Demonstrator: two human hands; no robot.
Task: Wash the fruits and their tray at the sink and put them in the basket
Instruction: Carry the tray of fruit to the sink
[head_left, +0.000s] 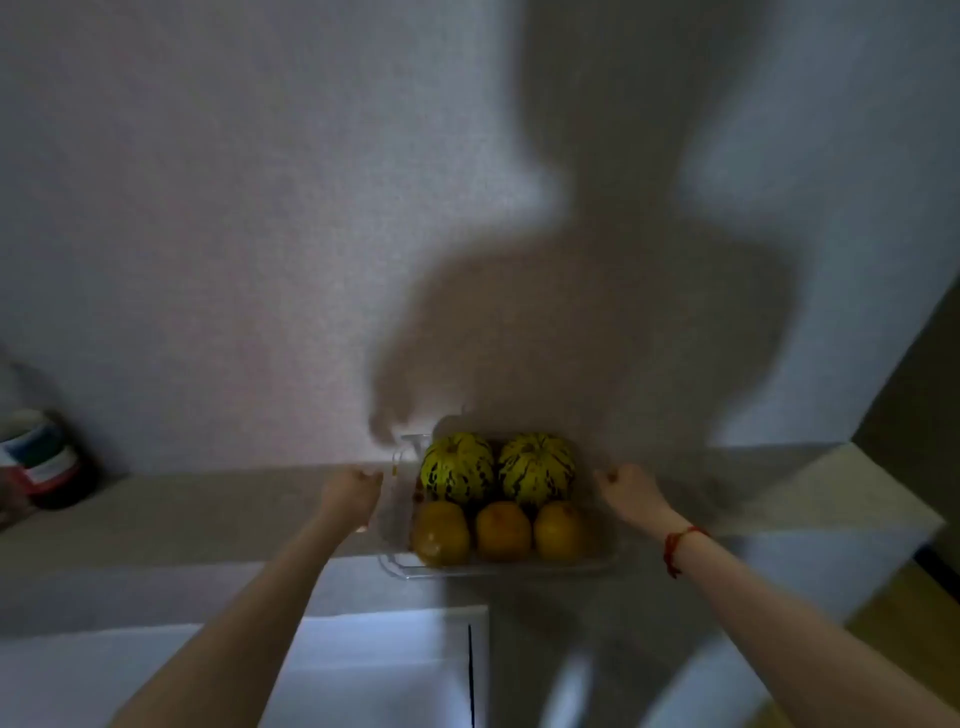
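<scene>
A clear plastic tray (397, 564) sits on a grey countertop against the wall. In its back row lie two yellow melons with dark green stripes (457, 467), and in its front row three orange fruits (503, 530). My left hand (350, 491) is at the tray's left side with fingers curled; whether it grips the rim is unclear. My right hand (626, 483) is at the tray's right side, fingers curled too, a red string on its wrist. Neither sink nor basket is in view.
The countertop (208, 514) runs left to right under a pale textured wall, with white cabinet fronts (389, 665) below it. A striped round container (44, 462) stands at the far left. My shadow falls across the wall and the tray.
</scene>
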